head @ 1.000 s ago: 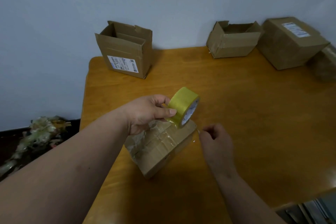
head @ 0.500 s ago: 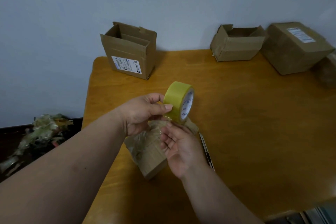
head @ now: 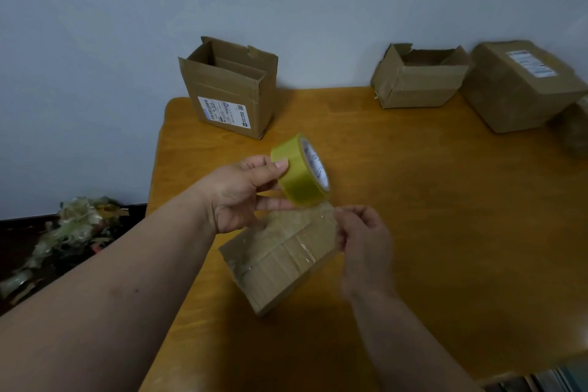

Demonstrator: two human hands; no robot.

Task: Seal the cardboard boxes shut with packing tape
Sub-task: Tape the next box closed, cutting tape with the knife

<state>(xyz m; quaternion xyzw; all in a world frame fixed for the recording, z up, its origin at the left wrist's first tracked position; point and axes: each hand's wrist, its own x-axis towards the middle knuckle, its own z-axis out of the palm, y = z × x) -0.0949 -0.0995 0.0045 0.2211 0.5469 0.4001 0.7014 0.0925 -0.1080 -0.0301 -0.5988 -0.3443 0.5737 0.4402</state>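
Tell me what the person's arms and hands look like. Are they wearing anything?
Both arms are bare as far up as the picture shows: no sleeves. The left hand and right hand wear no gloves, and I see no rings, watch or bracelet on the parts that show. The left thumbnail is short and plain. The right hand is a bit blurred, so small details there are hard to tell.

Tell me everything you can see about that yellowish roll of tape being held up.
The yellowish translucent roll of packing tape has a white printed core. It is held on edge, tilted, above the small taped cardboard box. The left hand grips it by its band; the right hand pinches a clear strip pulled from it.
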